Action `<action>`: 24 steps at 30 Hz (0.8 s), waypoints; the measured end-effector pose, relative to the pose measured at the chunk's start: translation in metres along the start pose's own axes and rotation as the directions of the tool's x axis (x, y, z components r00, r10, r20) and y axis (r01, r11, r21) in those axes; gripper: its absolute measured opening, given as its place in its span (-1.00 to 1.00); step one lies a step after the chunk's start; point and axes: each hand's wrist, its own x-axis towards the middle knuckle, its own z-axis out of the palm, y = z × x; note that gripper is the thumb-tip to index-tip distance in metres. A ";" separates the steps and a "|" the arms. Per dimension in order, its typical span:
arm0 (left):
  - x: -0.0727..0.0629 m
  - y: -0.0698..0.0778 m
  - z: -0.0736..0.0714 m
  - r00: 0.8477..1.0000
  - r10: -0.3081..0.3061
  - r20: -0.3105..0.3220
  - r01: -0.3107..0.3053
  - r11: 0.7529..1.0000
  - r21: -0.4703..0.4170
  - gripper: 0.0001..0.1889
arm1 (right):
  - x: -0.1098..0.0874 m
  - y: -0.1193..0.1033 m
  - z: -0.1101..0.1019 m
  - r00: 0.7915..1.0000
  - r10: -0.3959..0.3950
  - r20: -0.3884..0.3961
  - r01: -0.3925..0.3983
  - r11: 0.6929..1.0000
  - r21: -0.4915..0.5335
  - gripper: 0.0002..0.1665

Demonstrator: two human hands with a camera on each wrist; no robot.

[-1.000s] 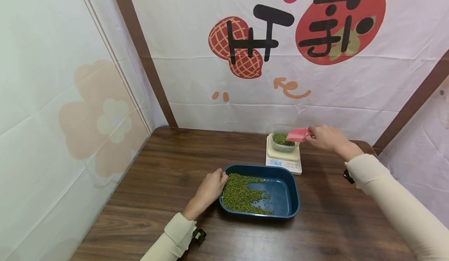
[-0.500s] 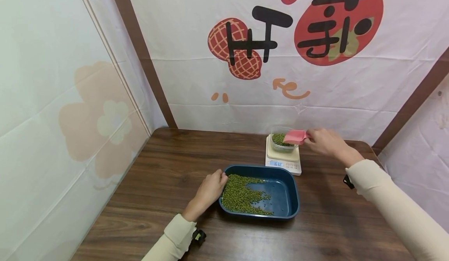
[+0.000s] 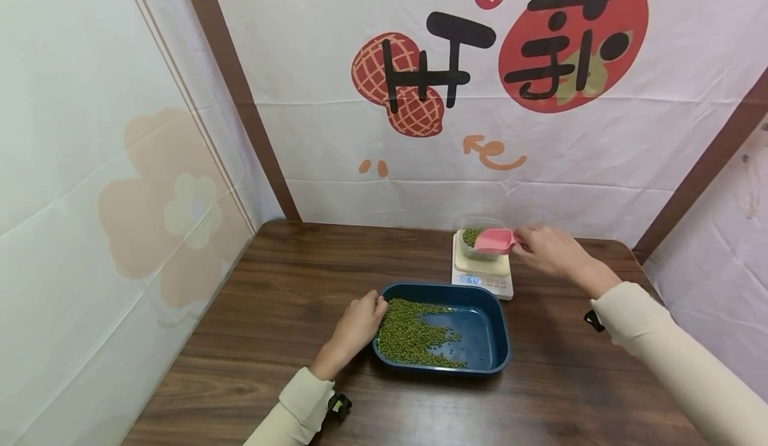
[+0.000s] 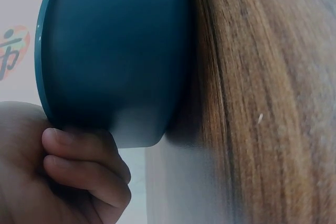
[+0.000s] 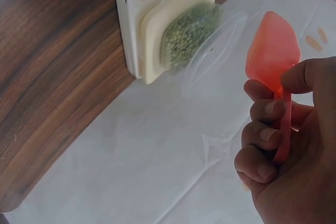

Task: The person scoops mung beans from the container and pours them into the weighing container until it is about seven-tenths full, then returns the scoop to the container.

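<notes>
My right hand [image 3: 549, 249] grips the handle of a pink scoop [image 3: 495, 241], its fingers wrapped round it in the right wrist view. In the head view the scoop overlaps the right part of a clear plastic container [image 5: 218, 51] of green beans [image 5: 189, 32]. That container stands on the platform of a white kitchen scale [image 3: 486, 287] with a lit display. Nearer to me is a dark blue tray [image 3: 489, 329] with more green beans [image 3: 408, 339] heaped toward its left side. My left hand [image 3: 358, 323] holds the tray's left rim, fingers curled in the left wrist view [image 4: 86, 166].
A brown wood-grain table [image 3: 288, 299] bears everything. Behind it hangs a white printed cloth [image 3: 336, 206], close to the scale at the table's back edge. Another pale cloth [image 3: 150, 233] borders the left side.
My right hand has brought the scoop a little left and down over the container. The digits on the scale's display have changed. The left hand and tray have kept their places.
</notes>
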 end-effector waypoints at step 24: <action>0.002 -0.002 0.000 1.000 -0.001 0.005 0.001 1.000 0.005 -0.64 | -0.023 -0.047 0.009 0.983 -0.184 0.014 0.184 0.983 -0.012 -0.85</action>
